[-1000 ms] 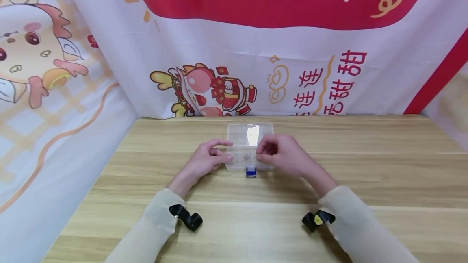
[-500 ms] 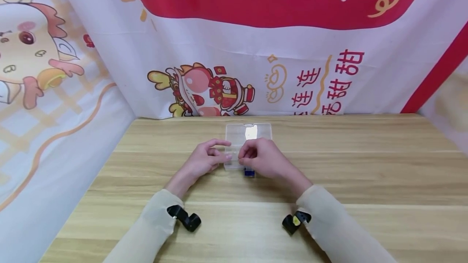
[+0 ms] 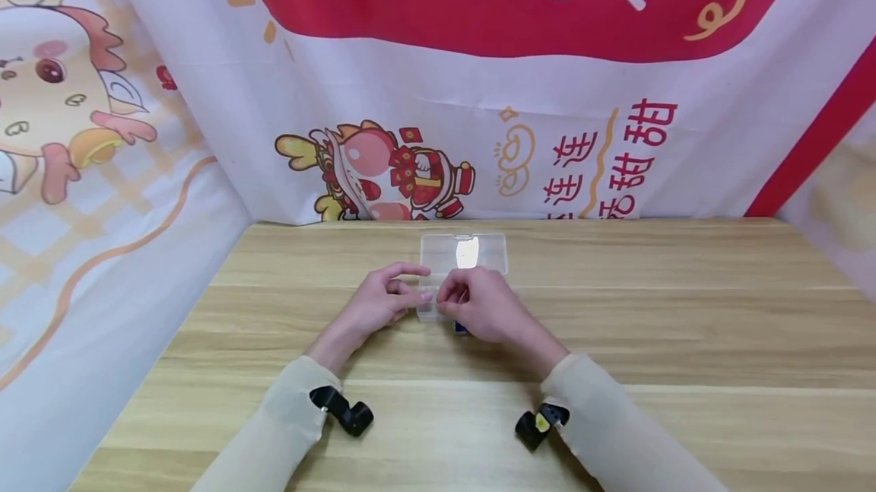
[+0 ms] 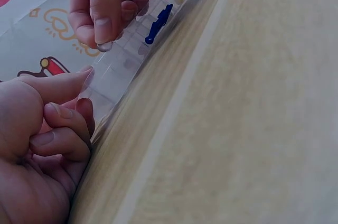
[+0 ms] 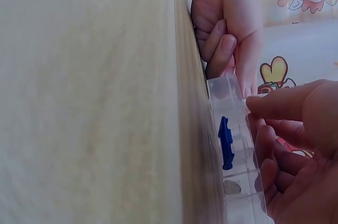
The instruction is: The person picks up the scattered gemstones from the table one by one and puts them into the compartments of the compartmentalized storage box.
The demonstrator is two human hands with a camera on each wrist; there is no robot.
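A clear plastic compartment box (image 3: 426, 311) lies on the table, its lid (image 3: 438, 251) folded back. A blue latch (image 4: 160, 25) hangs on its front side; in the head view my right hand mostly covers that latch. My left hand (image 3: 385, 299) holds the box's left end, some fingers curled against it. Over the left compartments, my right hand (image 3: 484, 303) pinches a small, shiny, coin-like disc (image 4: 105, 47) between thumb and forefinger. Another greyish round disc (image 5: 231, 187) lies in a compartment near the latch. Contents under my right hand are hidden in the head view.
The wooden table (image 3: 650, 325) reaches back to a printed white and red cloth (image 3: 411, 81) hanging behind. A second patterned cloth (image 3: 137, 264) closes off the left side. Black wrist camera mounts (image 3: 342, 410) stick out from both sleeves.
My right hand has moved left across the box, from its right compartments to the left ones, now covering most of the blue latch. My left hand has stayed at the box's left end.
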